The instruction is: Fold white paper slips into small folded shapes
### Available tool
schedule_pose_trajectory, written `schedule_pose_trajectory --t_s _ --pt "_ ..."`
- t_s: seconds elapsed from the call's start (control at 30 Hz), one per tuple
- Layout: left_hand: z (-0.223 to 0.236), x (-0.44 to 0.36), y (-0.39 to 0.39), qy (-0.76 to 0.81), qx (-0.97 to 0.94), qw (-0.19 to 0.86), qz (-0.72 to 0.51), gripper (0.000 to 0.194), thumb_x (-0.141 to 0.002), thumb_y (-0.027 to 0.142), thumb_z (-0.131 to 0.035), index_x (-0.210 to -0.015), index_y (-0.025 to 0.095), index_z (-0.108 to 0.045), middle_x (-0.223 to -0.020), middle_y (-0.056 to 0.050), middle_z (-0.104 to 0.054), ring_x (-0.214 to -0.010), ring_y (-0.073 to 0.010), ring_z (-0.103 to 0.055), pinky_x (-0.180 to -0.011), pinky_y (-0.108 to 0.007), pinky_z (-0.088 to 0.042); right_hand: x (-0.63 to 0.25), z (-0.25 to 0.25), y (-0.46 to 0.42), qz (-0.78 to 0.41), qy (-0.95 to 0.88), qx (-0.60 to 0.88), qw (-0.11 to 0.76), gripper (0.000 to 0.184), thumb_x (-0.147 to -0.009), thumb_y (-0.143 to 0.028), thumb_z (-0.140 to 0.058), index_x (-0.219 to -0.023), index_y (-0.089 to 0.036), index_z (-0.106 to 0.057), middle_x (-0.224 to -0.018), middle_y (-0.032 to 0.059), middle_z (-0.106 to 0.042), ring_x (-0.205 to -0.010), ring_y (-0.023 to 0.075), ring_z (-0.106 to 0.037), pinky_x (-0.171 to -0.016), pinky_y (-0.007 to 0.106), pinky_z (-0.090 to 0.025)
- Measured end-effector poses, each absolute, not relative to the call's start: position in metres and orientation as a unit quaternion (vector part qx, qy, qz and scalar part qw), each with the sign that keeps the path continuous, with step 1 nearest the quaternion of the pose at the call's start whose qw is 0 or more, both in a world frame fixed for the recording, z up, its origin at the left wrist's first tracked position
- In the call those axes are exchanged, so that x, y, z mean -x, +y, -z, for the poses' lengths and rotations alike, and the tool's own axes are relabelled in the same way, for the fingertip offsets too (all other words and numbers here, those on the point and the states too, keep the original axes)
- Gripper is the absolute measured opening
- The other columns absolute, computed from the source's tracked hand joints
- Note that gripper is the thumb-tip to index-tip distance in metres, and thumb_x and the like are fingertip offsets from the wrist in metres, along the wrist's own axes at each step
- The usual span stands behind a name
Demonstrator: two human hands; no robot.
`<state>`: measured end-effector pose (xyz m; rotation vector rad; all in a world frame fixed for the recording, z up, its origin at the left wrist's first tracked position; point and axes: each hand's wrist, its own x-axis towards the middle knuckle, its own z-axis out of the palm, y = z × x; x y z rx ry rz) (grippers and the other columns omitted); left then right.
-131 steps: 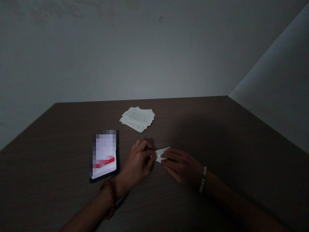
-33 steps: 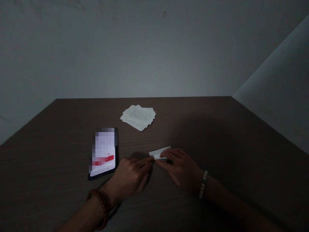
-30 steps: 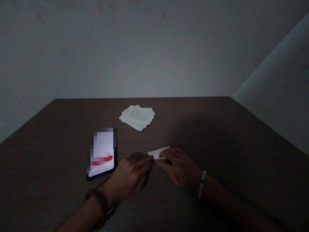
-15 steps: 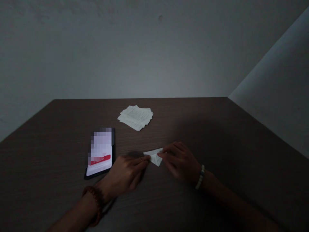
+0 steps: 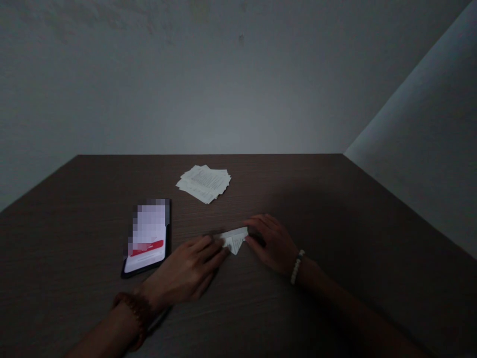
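Note:
A small sheet of printed paper (image 5: 235,241), folded to a pointed shape, lies on the table between my hands, its tip toward me. My left hand (image 5: 192,268), with a brown beaded bracelet at the wrist, grips the paper's left end and hides part of it. At the right end, my right hand (image 5: 273,243) has thumb and forefinger closed on the corner; a pale beaded bracelet circles that wrist.
A phone (image 5: 148,236) with a lit, partly blurred screen lies left of my left hand. Farther back rests a loose pile of printed paper sheets (image 5: 204,183). The brown wooden table (image 5: 298,174) meets a grey wall (image 5: 223,99) behind.
My right thumb and forefinger have moved from the paper's upper face to its right corner. My left fingers lie farther over the left end. The whole view has shifted slightly.

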<state>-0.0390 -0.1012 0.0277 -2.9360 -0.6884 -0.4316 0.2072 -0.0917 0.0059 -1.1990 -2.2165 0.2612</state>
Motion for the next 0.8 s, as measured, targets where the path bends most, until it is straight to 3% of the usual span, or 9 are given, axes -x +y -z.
schedule_pose_trajectory --t_s 0.17,0.37,0.57,0.8 --pt "-0.026 0.035 -0.102 -0.209 0.969 0.068 0.115 0.038 -0.086 0.013 -0.04 -0.12 0.006 -0.055 -0.12 -0.018 -0.06 -0.112 -0.0294 -0.055 -0.091 -0.043 -0.051 -0.209 -0.003 -0.089 -0.117 -0.837 0.451 0.285 0.033 -0.084 -0.018 -0.061 -0.116 -0.018 -0.054 -0.103 0.0071 -0.064 -0.095 0.0215 -0.055 -0.086 0.038 -0.043" --pt "-0.02 0.023 -0.105 -0.211 0.965 0.086 0.128 0.034 -0.089 0.013 -0.041 -0.118 0.006 -0.057 -0.123 -0.019 -0.059 -0.115 -0.029 -0.054 -0.092 -0.044 -0.051 -0.209 -0.001 -0.089 -0.135 -0.827 0.451 0.309 0.029 -0.082 -0.012 -0.063 -0.11 -0.019 -0.059 -0.086 0.0028 -0.066 -0.084 0.0187 -0.055 -0.08 0.033 -0.042" --pt "-0.018 0.003 -0.099 -0.181 0.97 0.066 0.147 0.031 -0.09 0.015 -0.039 -0.111 0.004 -0.059 -0.109 -0.017 -0.066 -0.1 -0.026 -0.062 -0.083 -0.04 -0.055 -0.209 0.001 -0.088 -0.122 -0.829 0.443 0.32 0.023 -0.084 -0.015 -0.06 -0.107 -0.019 -0.06 -0.086 0.0039 -0.066 -0.082 0.0194 -0.055 -0.079 0.034 -0.042" --pt "-0.015 0.001 -0.089 -0.231 0.959 0.007 0.163 0.023 -0.092 0.024 -0.044 -0.099 0.015 -0.064 -0.096 -0.01 -0.066 -0.092 -0.0229 -0.063 -0.069 -0.034 -0.056 -0.211 0.003 -0.085 -0.128 -0.824 0.445 0.328 0.025 -0.083 -0.014 -0.06 -0.108 -0.019 -0.058 -0.084 0.0023 -0.066 -0.08 0.0169 -0.057 -0.08 0.032 -0.043"
